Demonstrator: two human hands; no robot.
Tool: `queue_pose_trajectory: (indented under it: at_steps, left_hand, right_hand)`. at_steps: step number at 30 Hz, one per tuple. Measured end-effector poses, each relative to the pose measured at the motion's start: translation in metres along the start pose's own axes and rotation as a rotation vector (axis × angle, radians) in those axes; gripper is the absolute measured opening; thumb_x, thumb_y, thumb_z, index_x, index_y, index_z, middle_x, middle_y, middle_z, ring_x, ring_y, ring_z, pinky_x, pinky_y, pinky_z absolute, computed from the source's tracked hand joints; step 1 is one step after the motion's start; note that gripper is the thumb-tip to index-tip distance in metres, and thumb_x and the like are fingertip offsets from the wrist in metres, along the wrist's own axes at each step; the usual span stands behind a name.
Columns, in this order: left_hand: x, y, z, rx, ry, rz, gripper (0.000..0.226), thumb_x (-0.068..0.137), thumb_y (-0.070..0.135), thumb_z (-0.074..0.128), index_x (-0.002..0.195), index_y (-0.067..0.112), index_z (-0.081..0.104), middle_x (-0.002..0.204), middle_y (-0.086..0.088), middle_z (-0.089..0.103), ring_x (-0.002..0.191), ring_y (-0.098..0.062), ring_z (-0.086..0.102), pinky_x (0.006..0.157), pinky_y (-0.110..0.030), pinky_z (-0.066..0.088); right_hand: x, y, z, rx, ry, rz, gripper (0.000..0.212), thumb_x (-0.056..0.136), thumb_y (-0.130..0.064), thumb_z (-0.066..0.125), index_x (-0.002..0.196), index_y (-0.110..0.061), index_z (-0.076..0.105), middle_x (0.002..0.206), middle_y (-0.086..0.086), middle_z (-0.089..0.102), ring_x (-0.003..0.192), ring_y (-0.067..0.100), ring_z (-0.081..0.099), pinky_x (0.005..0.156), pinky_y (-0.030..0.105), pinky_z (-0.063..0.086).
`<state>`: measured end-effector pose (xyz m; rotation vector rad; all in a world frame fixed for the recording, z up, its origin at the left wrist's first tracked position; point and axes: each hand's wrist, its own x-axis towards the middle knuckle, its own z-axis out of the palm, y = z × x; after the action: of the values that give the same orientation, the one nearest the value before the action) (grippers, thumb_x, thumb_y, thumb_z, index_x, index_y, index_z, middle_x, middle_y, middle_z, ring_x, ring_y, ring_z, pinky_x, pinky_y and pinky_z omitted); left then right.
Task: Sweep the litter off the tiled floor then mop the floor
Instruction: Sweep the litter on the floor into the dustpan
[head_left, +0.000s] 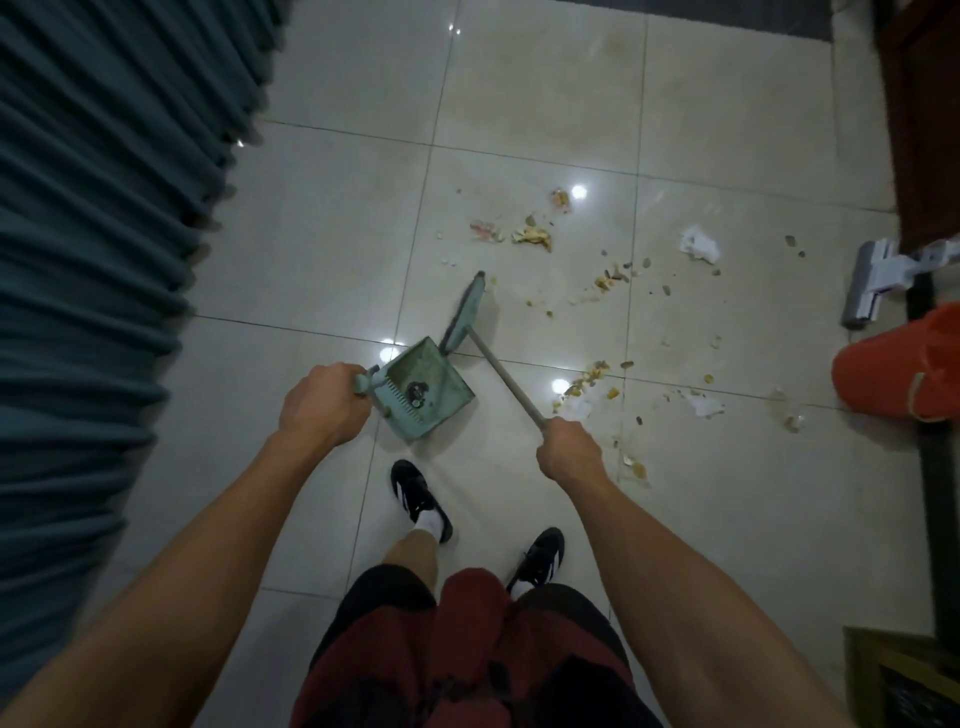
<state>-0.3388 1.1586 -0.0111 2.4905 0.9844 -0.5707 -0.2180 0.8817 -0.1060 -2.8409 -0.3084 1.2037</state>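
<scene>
Both hands (324, 402) clench: left dustpan (428, 395), right broom (462, 317)

Green dustpan (429, 391) beside broom (464, 317); litter (602, 322) scattered.

No text, label, brand or number can be read anywhere. The crumpled paper scrap (700, 245) on the floor at two o'clock may carry print, too blurred to tell.
</scene>
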Motion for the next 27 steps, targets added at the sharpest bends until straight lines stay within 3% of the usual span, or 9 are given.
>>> queue_pose_trajectory:
  at_steps: [7,13,17,23,27]
  left_hand:
    - [0.059,-0.033,-0.04,0.045,-0.041,0.013,0.017,0.082,0.017,0.055,0.092,0.022,0.068,0.087,-0.005,0.068,0.075,-0.029,0.064,0.065,-0.033,0.053]
    - [0.086,-0.049,-0.063,0.033,-0.005,0.023,0.015,0.086,0.016,0.058,0.092,0.021,0.071,0.083,-0.004,0.065,0.072,-0.03,0.059,0.062,-0.031,0.046]
    - [0.099,-0.054,-0.076,-0.011,0.009,0.027,0.008,0.088,0.022,0.062,0.091,0.021,0.068,0.087,-0.008,0.069,0.075,-0.032,0.062,0.067,-0.033,0.051]
    - [0.131,-0.053,-0.098,-0.033,0.051,-0.014,0.007,0.091,0.023,0.062,0.088,0.024,0.068,0.08,-0.003,0.067,0.073,-0.029,0.064,0.067,-0.033,0.054]
    - [0.163,-0.045,-0.114,-0.027,0.055,-0.07,0.009,0.089,0.023,0.06,0.082,0.025,0.065,0.078,-0.004,0.068,0.071,-0.029,0.064,0.068,-0.035,0.057]
  right_hand:
    - [0.01,-0.066,0.004,-0.031,-0.002,0.052,0.033,0.092,-0.013,0.051,0.124,-0.012,0.06,0.109,0.01,0.065,0.097,0.029,0.064,0.079,0.037,0.056]
    - [0.025,-0.095,-0.02,-0.064,0.028,0.027,0.034,0.092,-0.012,0.05,0.126,-0.011,0.059,0.111,0.01,0.065,0.095,0.027,0.066,0.073,0.033,0.053]
    - [0.043,-0.114,-0.042,-0.084,0.061,-0.004,0.032,0.092,-0.012,0.051,0.123,-0.011,0.06,0.108,0.009,0.066,0.093,0.026,0.066,0.066,0.031,0.049]
    - [0.091,-0.149,-0.078,-0.088,0.08,-0.06,0.032,0.093,-0.01,0.054,0.124,-0.01,0.059,0.11,0.01,0.066,0.095,0.028,0.067,0.078,0.037,0.057]
    - [0.135,-0.174,-0.112,-0.126,0.058,-0.108,0.031,0.093,-0.01,0.053,0.123,-0.009,0.059,0.11,0.011,0.065,0.095,0.029,0.065,0.074,0.035,0.053]
